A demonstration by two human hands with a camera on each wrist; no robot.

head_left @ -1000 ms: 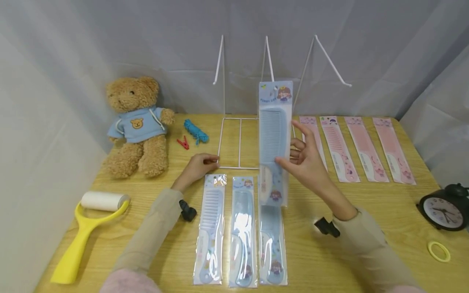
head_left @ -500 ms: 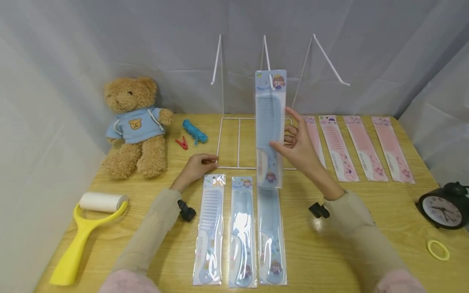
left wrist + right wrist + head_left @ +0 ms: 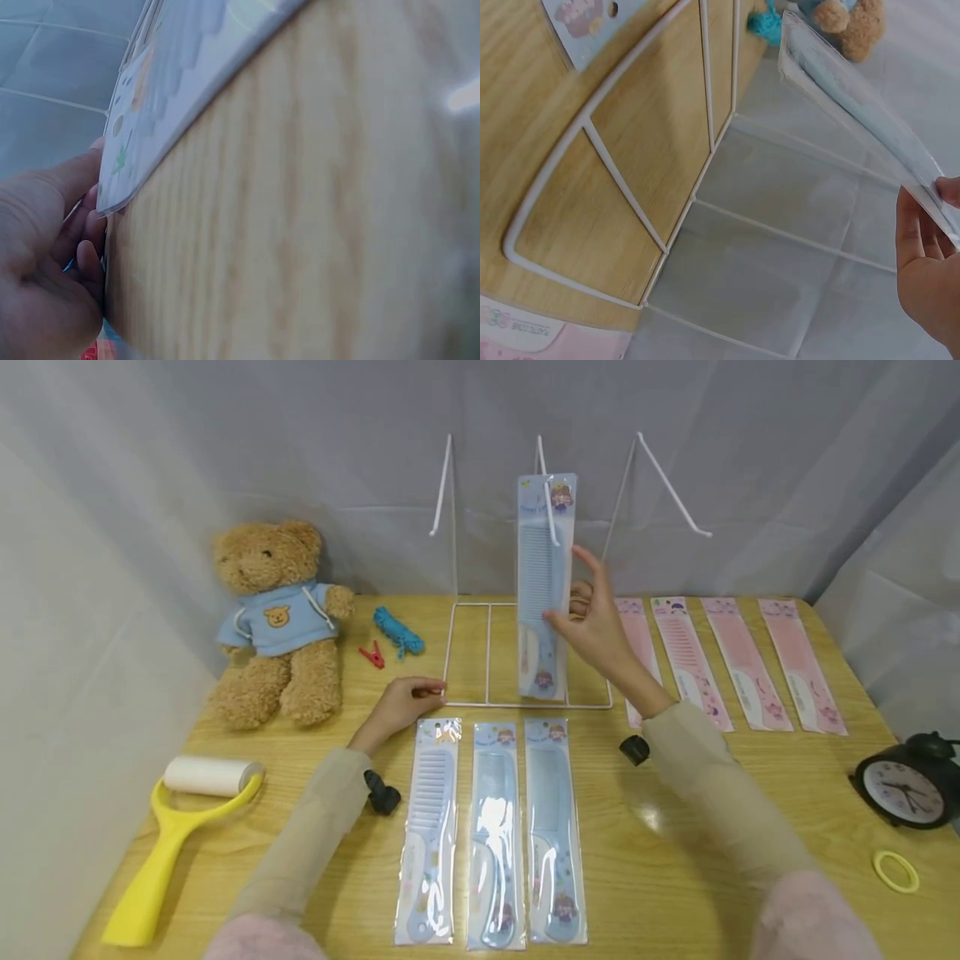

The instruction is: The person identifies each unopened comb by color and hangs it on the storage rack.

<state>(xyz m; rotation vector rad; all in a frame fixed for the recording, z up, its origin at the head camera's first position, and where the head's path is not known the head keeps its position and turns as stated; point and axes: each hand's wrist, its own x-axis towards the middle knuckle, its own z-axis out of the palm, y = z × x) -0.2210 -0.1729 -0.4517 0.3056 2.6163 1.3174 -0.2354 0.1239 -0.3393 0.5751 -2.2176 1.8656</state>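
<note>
In the head view my right hand (image 3: 600,627) pinches a packaged blue comb (image 3: 542,577) by its right edge, holding it upright. The middle hook (image 3: 552,518) of a white wire rack (image 3: 487,652) passes through the top of the package, its tip showing in front. My left hand (image 3: 401,703) pinches the rack's front left corner with thumb and fingers; the left wrist view shows these fingers partly hidden behind a package. Several more packaged blue combs, such as the left one (image 3: 429,827), lie in a row before the rack.
Packaged pink combs (image 3: 742,664) lie to the rack's right. A teddy bear (image 3: 277,618), blue cord (image 3: 397,631) and red clip (image 3: 372,654) are at left. A yellow-handled roller (image 3: 172,827), black alarm clock (image 3: 903,785) and yellow ring (image 3: 895,871) lie nearer the sides.
My right hand has carried the packaged comb up and back, and the middle hook now comes through its top. The left hand has stayed at the rack's corner.
</note>
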